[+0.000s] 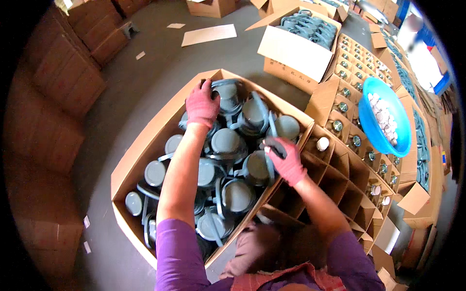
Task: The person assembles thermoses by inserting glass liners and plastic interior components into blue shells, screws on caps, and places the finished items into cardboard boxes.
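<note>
A cardboard box (160, 114) in front of me is packed with grey-green, round-topped plastic pieces (225, 140) with looped handles. At its far end my left hand (201, 106), in a pink glove with a dark palm, curls beside the handle of one piece (227, 91). Its fingertips are partly hidden, so what it grips does not show. Over the box's right side, my right hand (286, 162), gloved alike, is closed with thumb and fingers together. A small white bit (266, 149) shows at its fingertips, too small to name.
To the right stands a divided carton (335, 169) with shiny-necked bottles (337, 126) in some cells. A blue basin (366, 109) of small white pieces (383, 116) rests on it. Another open carton (291, 72) stands ahead. Stacked brown boxes (48, 145) line the left.
</note>
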Motion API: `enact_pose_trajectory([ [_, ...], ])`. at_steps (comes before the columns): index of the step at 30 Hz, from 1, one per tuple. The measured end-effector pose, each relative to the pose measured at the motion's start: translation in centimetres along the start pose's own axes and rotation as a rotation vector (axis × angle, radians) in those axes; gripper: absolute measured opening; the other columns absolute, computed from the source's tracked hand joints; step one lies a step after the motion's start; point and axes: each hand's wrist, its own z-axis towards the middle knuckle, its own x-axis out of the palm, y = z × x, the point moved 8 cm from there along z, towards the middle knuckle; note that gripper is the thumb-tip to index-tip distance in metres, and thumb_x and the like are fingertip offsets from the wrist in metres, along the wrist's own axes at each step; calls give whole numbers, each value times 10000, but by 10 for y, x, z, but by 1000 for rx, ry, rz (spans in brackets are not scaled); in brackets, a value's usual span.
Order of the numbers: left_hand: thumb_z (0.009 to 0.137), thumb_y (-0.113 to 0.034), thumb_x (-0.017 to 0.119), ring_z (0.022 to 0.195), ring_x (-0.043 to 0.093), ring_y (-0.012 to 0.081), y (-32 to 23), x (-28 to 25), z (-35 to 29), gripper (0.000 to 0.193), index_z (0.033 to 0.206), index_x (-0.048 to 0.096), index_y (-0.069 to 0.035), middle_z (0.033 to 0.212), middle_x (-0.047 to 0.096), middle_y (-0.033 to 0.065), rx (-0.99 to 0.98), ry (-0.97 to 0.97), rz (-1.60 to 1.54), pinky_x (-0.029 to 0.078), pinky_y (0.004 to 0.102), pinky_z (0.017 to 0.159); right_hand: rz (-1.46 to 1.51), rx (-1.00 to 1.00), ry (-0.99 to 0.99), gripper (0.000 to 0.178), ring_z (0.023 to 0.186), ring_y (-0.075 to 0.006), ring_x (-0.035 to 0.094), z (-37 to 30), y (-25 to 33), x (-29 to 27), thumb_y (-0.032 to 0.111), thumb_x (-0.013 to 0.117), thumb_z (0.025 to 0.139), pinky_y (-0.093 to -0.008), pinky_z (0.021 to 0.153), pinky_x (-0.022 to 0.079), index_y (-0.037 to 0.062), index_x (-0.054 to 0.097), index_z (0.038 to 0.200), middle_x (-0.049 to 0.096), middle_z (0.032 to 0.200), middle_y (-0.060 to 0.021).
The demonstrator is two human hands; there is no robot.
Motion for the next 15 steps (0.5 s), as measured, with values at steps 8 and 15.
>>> enact_pose_trajectory([
  [8,682,-219,642,1199,410,311,4,92,37,559,1214,496,-127,1249,480,112,-49,319,242,323,448,996,-121,-223,-28,292,906,-301,569,-9,10,4,212,642,726,-395,805,469,91,623,991,619,974,-108],
  [15,637,-282,703,1028,515,293,7,50,9,340,929,657,-114,1116,557,80,122,139,177,461,389,844,-160,-155,-33,336,918,-291,562,-6,7,6,233,656,703,-393,802,466,100,606,1007,611,955,-100],
])
